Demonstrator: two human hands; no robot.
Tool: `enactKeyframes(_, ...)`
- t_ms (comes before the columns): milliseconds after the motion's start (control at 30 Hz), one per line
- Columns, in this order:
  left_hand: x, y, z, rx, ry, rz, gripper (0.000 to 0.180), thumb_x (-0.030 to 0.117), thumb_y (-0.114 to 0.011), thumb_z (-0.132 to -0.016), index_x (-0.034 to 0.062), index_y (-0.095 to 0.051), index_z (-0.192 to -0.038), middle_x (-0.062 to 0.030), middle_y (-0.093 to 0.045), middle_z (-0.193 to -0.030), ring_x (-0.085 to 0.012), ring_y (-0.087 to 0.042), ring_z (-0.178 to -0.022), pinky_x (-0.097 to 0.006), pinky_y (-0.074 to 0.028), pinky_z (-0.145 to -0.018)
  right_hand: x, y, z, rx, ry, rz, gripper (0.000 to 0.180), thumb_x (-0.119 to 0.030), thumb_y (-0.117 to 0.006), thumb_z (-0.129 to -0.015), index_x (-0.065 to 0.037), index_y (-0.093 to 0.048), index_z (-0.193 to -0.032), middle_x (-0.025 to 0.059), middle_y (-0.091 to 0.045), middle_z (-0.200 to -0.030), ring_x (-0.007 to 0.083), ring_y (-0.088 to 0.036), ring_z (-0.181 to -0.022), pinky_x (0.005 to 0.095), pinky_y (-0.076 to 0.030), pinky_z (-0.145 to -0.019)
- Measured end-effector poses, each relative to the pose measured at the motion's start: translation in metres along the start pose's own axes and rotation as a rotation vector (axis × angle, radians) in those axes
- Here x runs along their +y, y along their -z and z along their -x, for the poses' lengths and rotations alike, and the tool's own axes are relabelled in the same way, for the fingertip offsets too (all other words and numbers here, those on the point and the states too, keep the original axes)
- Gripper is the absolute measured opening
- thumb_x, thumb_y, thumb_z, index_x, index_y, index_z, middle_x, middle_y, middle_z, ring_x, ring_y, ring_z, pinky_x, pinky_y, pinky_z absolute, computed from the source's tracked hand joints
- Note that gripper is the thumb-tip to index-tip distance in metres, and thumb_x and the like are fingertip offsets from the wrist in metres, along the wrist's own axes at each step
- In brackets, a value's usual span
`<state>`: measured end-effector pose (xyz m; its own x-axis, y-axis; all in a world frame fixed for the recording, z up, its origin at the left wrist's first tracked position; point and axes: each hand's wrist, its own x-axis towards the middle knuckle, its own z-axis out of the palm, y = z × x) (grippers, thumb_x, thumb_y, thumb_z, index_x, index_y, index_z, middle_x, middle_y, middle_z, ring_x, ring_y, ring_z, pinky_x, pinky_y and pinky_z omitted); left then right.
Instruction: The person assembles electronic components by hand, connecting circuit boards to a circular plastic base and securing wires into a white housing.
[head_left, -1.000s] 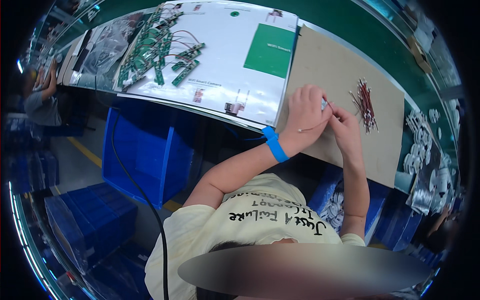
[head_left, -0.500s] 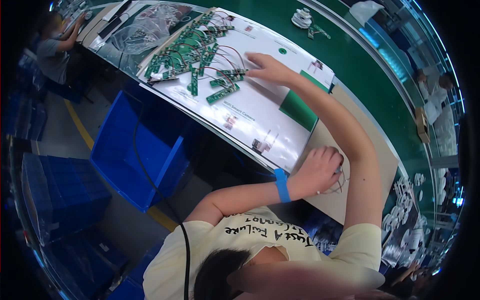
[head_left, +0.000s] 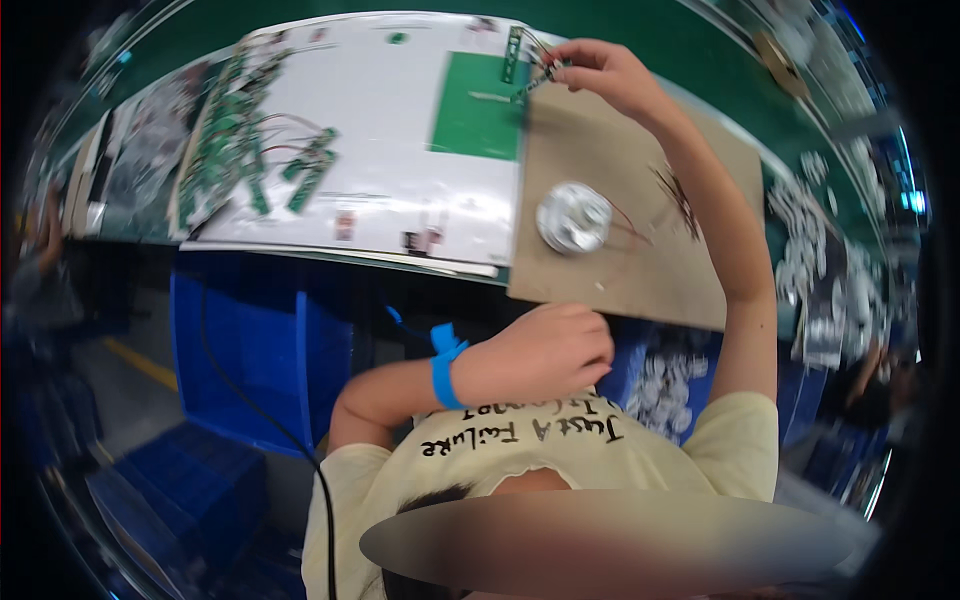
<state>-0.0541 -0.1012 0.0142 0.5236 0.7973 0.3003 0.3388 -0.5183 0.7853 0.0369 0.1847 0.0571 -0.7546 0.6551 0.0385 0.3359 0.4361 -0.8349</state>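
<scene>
Near the far edge of the white printed sheet (head_left: 390, 195), the right hand (head_left: 612, 82) has its fingers pinched on a small green circuit board (head_left: 532, 90) or the wires at its end; blur hides exactly where. A second green board (head_left: 512, 55) is just beside it, seemingly linked by wire. The left hand (head_left: 540, 350) is loosely curled in front of the tabletop; whether its fingers hold anything, I cannot tell.

On the brown cardboard (head_left: 620, 285) sits a round white part (head_left: 575, 218), untouched, with a thin reddish wire (head_left: 628, 228) trailing to its right; whether that is attached is unclear. The boards in hand are well apart from it, so this piece looks only partly done. Plenty appears left: a heap of boards (head_left: 235, 135) at the sheet's left, loose wires (head_left: 680, 205) on the cardboard, and more white parts (head_left: 815, 265) beyond its right edge.
</scene>
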Motion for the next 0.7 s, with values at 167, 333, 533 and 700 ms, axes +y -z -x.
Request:
enactKeyframes(167, -0.007, -0.062, -0.106, 0.178, -0.281, -0.445, 0.015, 0.007, -0.055, -0.065, 0.0011, -0.054, -0.079, -0.0127, -0.053, -0.088, -0.0279, -0.053, -0.084, -0.035, -0.046, -0.073, 0.013, 0.037, 0.112, 0.223, 0.102, 0.423, 0.027, -0.006, -0.057, -0.081, -0.003, -0.061, -0.108, 0.007, -0.064, -0.099, 0.0155, -0.06, -0.082, 0.028, -0.049, -0.072)
enactKeyframes(333, -0.036, -0.083, -0.132, 0.259, -0.113, -0.828, 0.007, 0.01, -0.056, -0.065, 0.0062, -0.055, -0.07, -0.0083, -0.051, -0.076, -0.0228, -0.052, -0.079, -0.033, -0.043, -0.07, 0.019, 0.037, 0.189, 0.249, 0.183, 0.523, 0.038, 0.001, -0.056, -0.077, -0.007, -0.056, -0.114, 0.0076, -0.063, -0.098, 0.0186, -0.06, -0.081, 0.0298, -0.049, -0.069)
enactKeyframes(533, -0.037, -0.087, -0.139, 0.255, -0.216, -0.855, 0.005, 0.008, -0.057, -0.064, 0.0084, -0.055, -0.069, -0.0057, -0.052, -0.071, -0.0209, -0.053, -0.075, -0.032, -0.043, -0.068, 0.049, 0.023, 0.227, 0.239, -0.025, -0.339, 0.048, -0.002, -0.058, -0.081, -0.003, -0.046, -0.127, 0.0064, -0.061, -0.108, 0.0102, -0.057, -0.093, 0.0248, -0.046, -0.076)
enactKeyframes(700, -0.01, -0.059, -0.141, 0.476, -0.126, -0.415, 0.017, 0.005, -0.064, -0.077, 0.0031, -0.063, -0.094, -0.0106, -0.063, -0.084, -0.0252, -0.06, -0.078, -0.033, -0.048, -0.066, 0.057, 0.018, 0.241, 0.324, -0.111, -0.689, 0.047, -0.003, -0.059, -0.084, -0.001, -0.047, -0.129, 0.0082, -0.059, -0.114, 0.0119, -0.056, -0.096, 0.0251, -0.046, -0.082)
